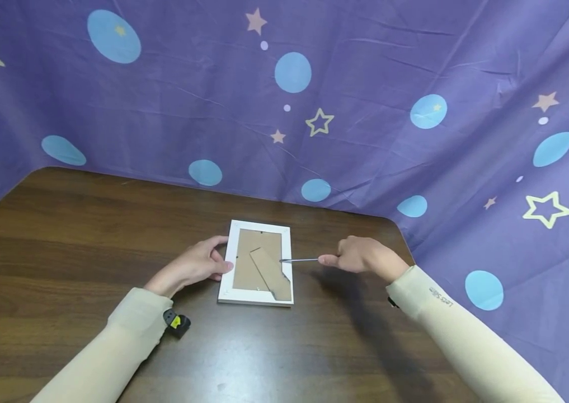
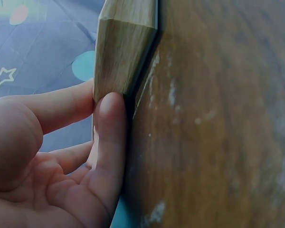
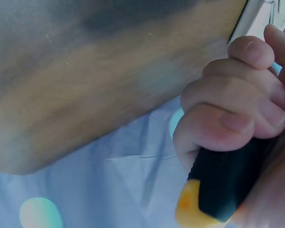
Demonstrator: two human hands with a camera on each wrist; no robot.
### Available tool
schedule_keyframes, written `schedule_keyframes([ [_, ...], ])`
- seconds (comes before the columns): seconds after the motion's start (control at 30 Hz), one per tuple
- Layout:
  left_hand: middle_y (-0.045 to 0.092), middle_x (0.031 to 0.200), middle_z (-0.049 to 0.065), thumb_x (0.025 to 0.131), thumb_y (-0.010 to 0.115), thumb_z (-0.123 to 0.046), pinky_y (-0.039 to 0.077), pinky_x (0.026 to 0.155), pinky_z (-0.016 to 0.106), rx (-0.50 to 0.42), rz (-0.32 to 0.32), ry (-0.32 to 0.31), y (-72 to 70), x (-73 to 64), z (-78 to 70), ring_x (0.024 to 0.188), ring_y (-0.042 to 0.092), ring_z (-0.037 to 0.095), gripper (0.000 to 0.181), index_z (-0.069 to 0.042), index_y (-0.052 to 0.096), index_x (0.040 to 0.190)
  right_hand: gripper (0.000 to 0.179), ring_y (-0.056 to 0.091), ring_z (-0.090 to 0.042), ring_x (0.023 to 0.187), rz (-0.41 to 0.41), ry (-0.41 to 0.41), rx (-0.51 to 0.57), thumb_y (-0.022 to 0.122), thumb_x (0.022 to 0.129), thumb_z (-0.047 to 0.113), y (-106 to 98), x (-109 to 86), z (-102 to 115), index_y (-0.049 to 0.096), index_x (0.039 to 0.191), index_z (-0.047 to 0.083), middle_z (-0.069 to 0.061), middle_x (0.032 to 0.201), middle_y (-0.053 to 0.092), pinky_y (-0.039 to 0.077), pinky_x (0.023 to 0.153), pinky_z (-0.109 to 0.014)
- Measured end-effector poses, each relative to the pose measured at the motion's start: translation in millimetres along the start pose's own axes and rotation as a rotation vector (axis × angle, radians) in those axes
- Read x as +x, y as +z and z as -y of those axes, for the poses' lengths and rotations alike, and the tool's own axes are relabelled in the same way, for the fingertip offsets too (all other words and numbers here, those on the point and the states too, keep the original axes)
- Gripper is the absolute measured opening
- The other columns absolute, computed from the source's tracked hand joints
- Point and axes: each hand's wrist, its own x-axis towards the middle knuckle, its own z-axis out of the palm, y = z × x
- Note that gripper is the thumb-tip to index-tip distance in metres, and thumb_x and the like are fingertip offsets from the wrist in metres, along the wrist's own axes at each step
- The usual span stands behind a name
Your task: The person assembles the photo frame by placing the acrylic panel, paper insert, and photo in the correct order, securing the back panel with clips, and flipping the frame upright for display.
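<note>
A white picture frame (image 1: 287, 243) lies back side up on the table, showing its brown backing board (image 1: 245, 277) and a slanted easel stand (image 1: 273, 274). My left hand (image 1: 191, 267) grips the frame's left edge, thumb on the rim; in the left wrist view, fingers (image 2: 111, 128) press the wood-grained side (image 2: 126, 52). With curled fingers, my right hand (image 1: 362, 254) holds a screwdriver (image 1: 304, 259). Its tip touches the inner right edge of the frame by the backing. Close up in the right wrist view is its black and yellow handle (image 3: 228, 180), partly hidden by the fingers.
The brown wooden table (image 1: 88, 240) extends around the frame on all sides. Behind it and to the right hangs a purple curtain (image 1: 365, 140) with stars and blue spots. A dark strap device (image 1: 177, 323) sits at the left cuff.
</note>
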Motion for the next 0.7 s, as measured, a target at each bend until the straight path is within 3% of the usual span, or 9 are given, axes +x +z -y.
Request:
schedule_keyframes([
  [0.2, 0.068, 0.095, 0.016, 0.097, 0.076, -0.01, 0.065, 0.077, 0.034, -0.001, 0.004, 0.007, -0.8, -2.2, -1.2, 0.077, 0.07, 0.02, 0.083, 0.007, 0.028, 0.163, 0.063, 0.066, -0.023, 0.084, -0.051, -0.008, -0.084, 0.049, 0.1, 0.075, -13, -8.0, 11, 0.073, 0.087, 0.018, -0.003, 0.093, 0.071, 0.058, 0.083, -0.05],
  [0.37, 0.068, 0.095, 0.015, 0.098, 0.076, -0.01, 0.065, 0.078, 0.033, 0.003, 0.005, 0.004, -0.1, -1.9, -1.6, 0.076, 0.069, 0.02, 0.082, 0.007, 0.028, 0.162, 0.06, 0.071, -0.027, 0.092, -0.104, -0.001, -0.178, 0.05, 0.101, 0.072, -23, -14.3, 23, 0.075, 0.091, 0.018, -0.004, 0.104, 0.074, 0.06, 0.08, -0.053],
  [0.53, 0.068, 0.095, 0.015, 0.098, 0.076, -0.011, 0.064, 0.078, 0.033, 0.012, 0.003, 0.0, -0.9, -0.7, -1.5, 0.076, 0.07, 0.02, 0.081, 0.006, 0.029, 0.162, 0.058, 0.073, -0.03, 0.102, -0.096, 0.014, -0.29, 0.051, 0.102, 0.067, -36, -18.0, 41, 0.079, 0.097, 0.016, -0.007, 0.115, 0.076, 0.061, 0.081, -0.054],
  [0.7, 0.068, 0.095, 0.015, 0.098, 0.075, -0.011, 0.064, 0.078, 0.032, 0.021, 0.006, -0.009, -2.9, -0.6, -1.6, 0.077, 0.07, 0.02, 0.081, 0.005, 0.029, 0.163, 0.056, 0.073, -0.028, 0.094, -0.08, 0.018, -0.393, 0.05, 0.101, 0.065, -52, -18.6, 59, 0.079, 0.097, 0.017, -0.006, 0.112, 0.077, 0.063, 0.076, -0.053],
])
